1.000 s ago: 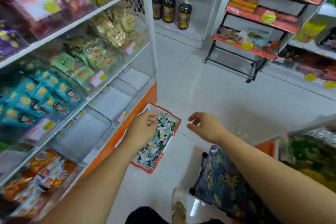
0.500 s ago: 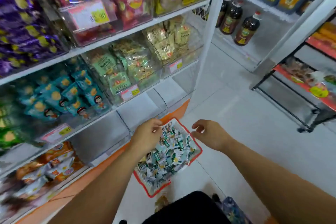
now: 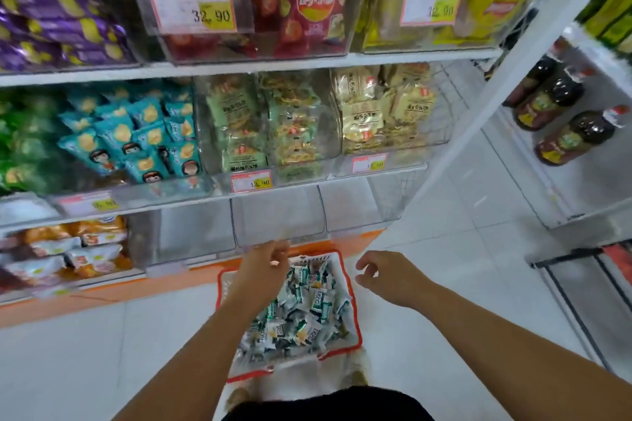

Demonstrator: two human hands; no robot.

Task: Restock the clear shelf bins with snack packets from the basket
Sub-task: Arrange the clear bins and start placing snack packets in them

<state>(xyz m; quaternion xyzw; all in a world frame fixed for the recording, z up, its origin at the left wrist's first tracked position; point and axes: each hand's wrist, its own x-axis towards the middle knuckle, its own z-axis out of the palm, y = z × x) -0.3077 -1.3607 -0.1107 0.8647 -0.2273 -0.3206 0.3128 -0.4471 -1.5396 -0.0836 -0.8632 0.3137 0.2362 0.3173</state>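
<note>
A red-rimmed white basket [image 3: 355, 325] stands on the floor in front of the shelf, heaped with small green-and-white snack packets [image 3: 301, 311]. Just behind it, on the bottom shelf, sit three clear bins with nothing in them [image 3: 277, 215]. My left hand [image 3: 263, 263] hovers over the basket's far left corner, close to the middle bin's front, fingers loosely curled with nothing seen in them. My right hand [image 3: 386, 277] hangs above the basket's right rim, fingers relaxed and holding nothing.
Filled bins of teal packets [image 3: 136, 143], green packets [image 3: 266, 133] and beige packets [image 3: 379, 113] line the shelf above. Orange packets [image 3: 68, 249] fill the bottom-left bin. Dark bottles [image 3: 564, 123] stand on a low shelf at right, and a black rack [image 3: 581, 270] stands further right.
My view has swung left and closer, now facing the shelf with the basket straight below. Both hands stay over the basket; the left one has shifted to its far rim.
</note>
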